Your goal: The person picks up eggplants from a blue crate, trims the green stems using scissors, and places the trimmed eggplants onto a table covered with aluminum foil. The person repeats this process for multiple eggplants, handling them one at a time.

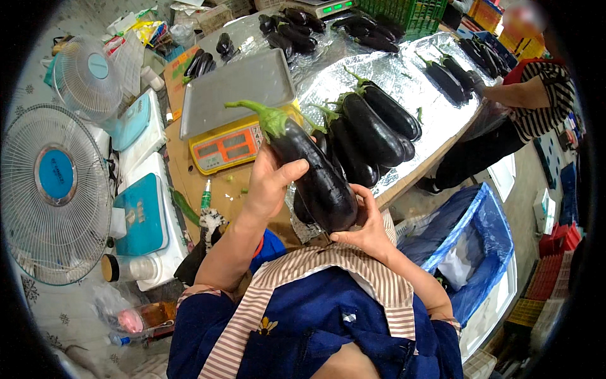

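Note:
A large dark purple eggplant (pixel 315 177) with a green stem is held in front of me in both hands. My left hand (pixel 271 177) wraps its upper part near the stem, thumb across the skin. Around the lower, rounded end curls my right hand (pixel 366 221). Just beyond lies a pile of several eggplants (pixel 372 132) on a foil sheet (pixel 322 95). Left of the pile stands a yellow scale (pixel 227 148) with a grey metal pan (pixel 237 95); nothing rests on the pan. The held eggplant partly covers the scale's corner and the pile's near side.
At the left are two fans (pixel 57 174) and a teal scale (pixel 140 215). More eggplants (pixel 293 28) lie at the back near a green crate (pixel 410 16). A person in a striped sleeve (pixel 549 85) handles eggplants at right. A blue-lined bin (pixel 467 246) stands below the table's right edge.

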The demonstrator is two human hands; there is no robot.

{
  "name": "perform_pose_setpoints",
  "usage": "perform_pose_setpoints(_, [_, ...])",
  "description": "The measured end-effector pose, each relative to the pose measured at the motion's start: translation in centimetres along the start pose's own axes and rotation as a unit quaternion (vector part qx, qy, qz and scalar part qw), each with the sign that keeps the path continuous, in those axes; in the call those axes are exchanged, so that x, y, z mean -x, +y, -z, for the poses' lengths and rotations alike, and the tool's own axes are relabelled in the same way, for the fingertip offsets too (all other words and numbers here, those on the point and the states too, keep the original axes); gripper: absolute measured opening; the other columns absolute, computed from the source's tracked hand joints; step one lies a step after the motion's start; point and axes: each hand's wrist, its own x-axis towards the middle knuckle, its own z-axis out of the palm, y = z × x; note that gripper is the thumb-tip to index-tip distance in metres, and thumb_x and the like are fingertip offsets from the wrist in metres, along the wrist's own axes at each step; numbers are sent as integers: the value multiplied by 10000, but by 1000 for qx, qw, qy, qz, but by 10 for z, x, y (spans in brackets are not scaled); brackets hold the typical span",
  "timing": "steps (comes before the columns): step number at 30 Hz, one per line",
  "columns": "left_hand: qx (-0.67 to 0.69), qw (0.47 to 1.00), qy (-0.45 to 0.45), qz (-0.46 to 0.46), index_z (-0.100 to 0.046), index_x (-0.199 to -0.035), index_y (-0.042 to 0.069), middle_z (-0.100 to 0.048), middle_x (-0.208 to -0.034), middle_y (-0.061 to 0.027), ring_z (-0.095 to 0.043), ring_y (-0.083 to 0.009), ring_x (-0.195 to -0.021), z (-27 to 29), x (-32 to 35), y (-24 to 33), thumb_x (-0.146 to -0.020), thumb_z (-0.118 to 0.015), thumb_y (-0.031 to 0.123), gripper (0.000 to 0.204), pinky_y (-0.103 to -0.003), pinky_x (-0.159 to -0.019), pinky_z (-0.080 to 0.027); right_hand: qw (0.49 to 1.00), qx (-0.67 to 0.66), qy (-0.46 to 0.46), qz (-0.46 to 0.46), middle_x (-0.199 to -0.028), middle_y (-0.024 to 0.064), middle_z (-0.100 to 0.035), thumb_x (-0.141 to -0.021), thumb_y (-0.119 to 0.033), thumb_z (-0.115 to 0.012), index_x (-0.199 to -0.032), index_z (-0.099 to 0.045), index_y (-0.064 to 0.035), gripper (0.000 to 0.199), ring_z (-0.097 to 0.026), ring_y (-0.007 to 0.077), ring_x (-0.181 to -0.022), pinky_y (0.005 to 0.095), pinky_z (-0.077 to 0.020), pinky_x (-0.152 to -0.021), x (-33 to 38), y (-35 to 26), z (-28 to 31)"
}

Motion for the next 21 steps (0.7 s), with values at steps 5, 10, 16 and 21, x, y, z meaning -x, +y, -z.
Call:
perform_pose_setpoints(5, [43, 998, 21, 33, -446, -1113, -24, -572, -1013, -168, -585, -299, -941, 0, -1, 0, -737, -583, 135, 431, -401, -836, -476, 999, 45, 29, 10, -1136, 109, -489, -536, -130, -842, -1267, -346, -41, 888, -501, 196, -1024, 318, -419, -874, 0, 4, -3])
perform_pose_setpoints(10, [74, 995, 48, 52, -452, -1092, -25, -583, -982, -167, -598, -310, -908, 5, -4, -5, -795, -565, 169, 372, -411, -801, -495, 994, 88, 58, 36, -1142, 127, -487, -534, -149, -841, -1258, -363, -24, 876, -506, 213, -1029, 322, -422, -880, -1, 6, -5])
perform_pose_setpoints(16, [70, 991, 85, 78, -509, -1041, -8, -604, -946, -135, -606, -247, -871, 19, -6, -15, -821, -560, 189, 300, -376, -790, -491, 955, 259, 107, 103, -1109, 168, -514, -517, -130, -826, -1221, -404, -22, 829, -546, 289, -994, 361, -454, -850, -6, -5, -3])
perform_pose_setpoints(21, [97, 984, 88, 120, -526, -1073, 29, -609, -986, -88, -587, -203, -916, 35, 1, -18, -798, -579, 192, 323, -354, -826, -464, 892, 360, 161, 220, -1141, 182, -473, -500, -60, -783, -1189, -433, -52, 772, -522, 358, -991, 390, -464, -811, -12, -2, 4])
